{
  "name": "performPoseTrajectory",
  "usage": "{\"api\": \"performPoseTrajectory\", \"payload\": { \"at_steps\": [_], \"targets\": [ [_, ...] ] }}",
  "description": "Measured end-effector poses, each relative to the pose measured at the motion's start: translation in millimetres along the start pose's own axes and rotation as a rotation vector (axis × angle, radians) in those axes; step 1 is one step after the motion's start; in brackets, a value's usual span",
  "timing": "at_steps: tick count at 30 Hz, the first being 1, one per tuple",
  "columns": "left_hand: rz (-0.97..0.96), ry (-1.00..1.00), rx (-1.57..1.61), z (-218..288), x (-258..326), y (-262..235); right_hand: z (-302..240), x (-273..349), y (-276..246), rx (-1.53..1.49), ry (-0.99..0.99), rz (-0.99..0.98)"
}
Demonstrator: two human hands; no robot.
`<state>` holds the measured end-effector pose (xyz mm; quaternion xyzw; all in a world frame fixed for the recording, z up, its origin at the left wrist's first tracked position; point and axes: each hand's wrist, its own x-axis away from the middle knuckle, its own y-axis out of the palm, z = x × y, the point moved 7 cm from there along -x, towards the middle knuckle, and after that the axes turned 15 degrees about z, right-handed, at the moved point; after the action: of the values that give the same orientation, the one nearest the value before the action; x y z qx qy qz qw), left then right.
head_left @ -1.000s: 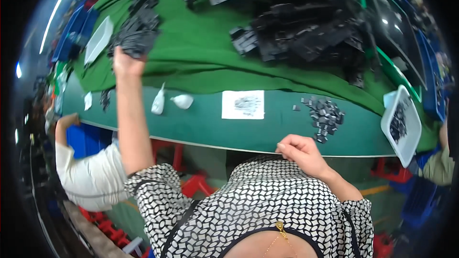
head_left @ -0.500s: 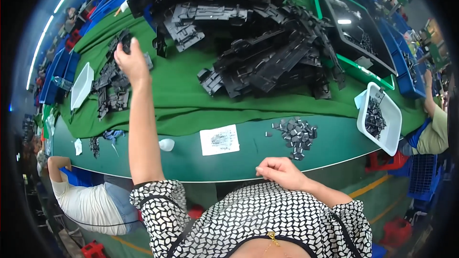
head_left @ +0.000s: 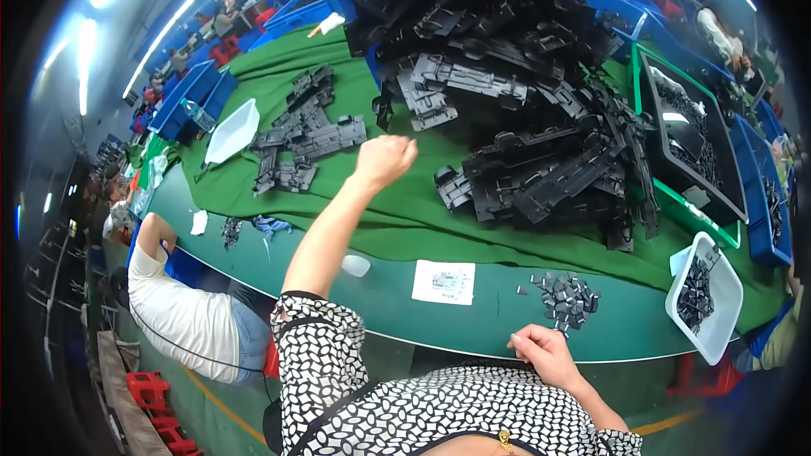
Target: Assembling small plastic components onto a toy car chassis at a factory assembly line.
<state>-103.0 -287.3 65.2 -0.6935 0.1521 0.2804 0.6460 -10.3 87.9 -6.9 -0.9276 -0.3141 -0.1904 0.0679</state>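
Green cloth point(head_left: 397, 211) covers the far part of the bench point(head_left: 473, 321); the near strip along its front edge is bare. Your left hand point(head_left: 384, 160) is raised over the cloth in a closed fist; whether it holds anything cannot be told. Open cloth lies under it. A small stack of black plastic parts point(head_left: 308, 139) lies to its left, and the large heap of black parts point(head_left: 524, 93) blocks the far and right side. Your right hand point(head_left: 545, 353) rests at the front edge, fingers curled, nothing visibly held, just beside a cluster of small dark pieces point(head_left: 568, 295). A paper sheet point(head_left: 443, 281) lies between your arms. A white tray point(head_left: 705, 297) sits at the right end of the front edge.
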Motion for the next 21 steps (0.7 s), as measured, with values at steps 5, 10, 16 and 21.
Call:
{"api": "performPoseTrajectory", "payload": {
  "at_steps": [5, 10, 16, 21],
  "targets": [
    [-0.294, 0.103, -0.175, -78.9, 34.8, 34.0, 8.0, 1.5, 5.0, 0.039, -0.025, -0.006],
    [-0.545, -0.025, -0.345, -112.5, 46.0, 53.4, 7.5, -6.8, 11.7, 0.007, 0.012, -0.022],
    [-0.484, -0.19, -0.459, -154.1, 45.7, 28.3, -4.9, -6.4, 12.5, 0.046, -0.015, 0.016],
    [-0.24, -0.462, -0.109, -128.1, 66.3, -55.2, -19.6, -14.2, 12.4, 0.207, -0.051, 0.005]
  ]
}}
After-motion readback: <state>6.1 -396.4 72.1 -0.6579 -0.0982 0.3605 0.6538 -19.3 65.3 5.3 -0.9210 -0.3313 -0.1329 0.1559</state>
